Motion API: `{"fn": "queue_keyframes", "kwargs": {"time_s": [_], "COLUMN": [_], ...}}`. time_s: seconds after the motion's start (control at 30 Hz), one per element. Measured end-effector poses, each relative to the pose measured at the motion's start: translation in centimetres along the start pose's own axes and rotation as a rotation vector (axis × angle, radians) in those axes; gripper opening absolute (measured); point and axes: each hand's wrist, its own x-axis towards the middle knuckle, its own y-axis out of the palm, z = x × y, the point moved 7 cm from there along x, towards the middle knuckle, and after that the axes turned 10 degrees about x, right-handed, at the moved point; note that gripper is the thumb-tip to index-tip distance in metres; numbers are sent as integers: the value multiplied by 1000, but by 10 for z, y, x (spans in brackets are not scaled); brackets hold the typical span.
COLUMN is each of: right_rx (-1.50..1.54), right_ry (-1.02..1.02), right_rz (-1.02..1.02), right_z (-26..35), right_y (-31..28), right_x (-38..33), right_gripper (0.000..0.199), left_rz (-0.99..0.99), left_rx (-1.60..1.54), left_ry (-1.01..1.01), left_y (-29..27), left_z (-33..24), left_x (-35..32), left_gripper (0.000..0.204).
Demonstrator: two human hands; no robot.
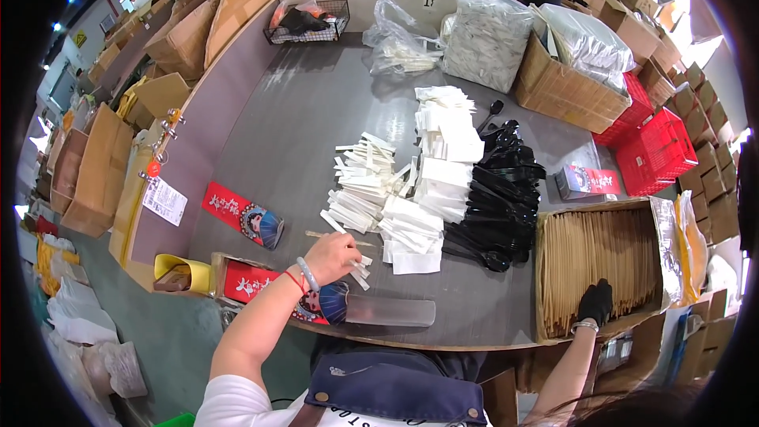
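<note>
On a grey bench point(269, 111), the left hand point(335, 255) curls its fingers over slim white packets point(361, 275) near the front edge; whether it grips them cannot be told. The black-gloved right hand point(595, 303) is over thin brown sticks point(601, 249) in a carton point(541, 281), its grip also unclear. Black spoons point(498, 217) lie between.

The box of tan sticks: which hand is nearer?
Right: the right hand is at the box, over its sticks; the left hand is well left, over the table.
</note>
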Motion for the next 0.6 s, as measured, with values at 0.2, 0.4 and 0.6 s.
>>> {"fn": "queue_keyframes", "kwargs": {"time_s": [0.2,0.4,0.6], "right_rx": [501,593,735], "right_ry": [258,-423,-404], "right_rz": [-220,-208,204], "right_z": [-12,96,235], "right_y": [-25,5,12], "right_x": [-10,-94,-121], "right_gripper": [29,21,17], "left_rz": [31,111,-222], "left_rx": [-1,-21,-131], "left_ry": [144,37,-43], "left_y": [10,6,18], "left_z": [-1,-11,-74], "left_x": [-2,15,48], "left_gripper": [12,10,22]}}
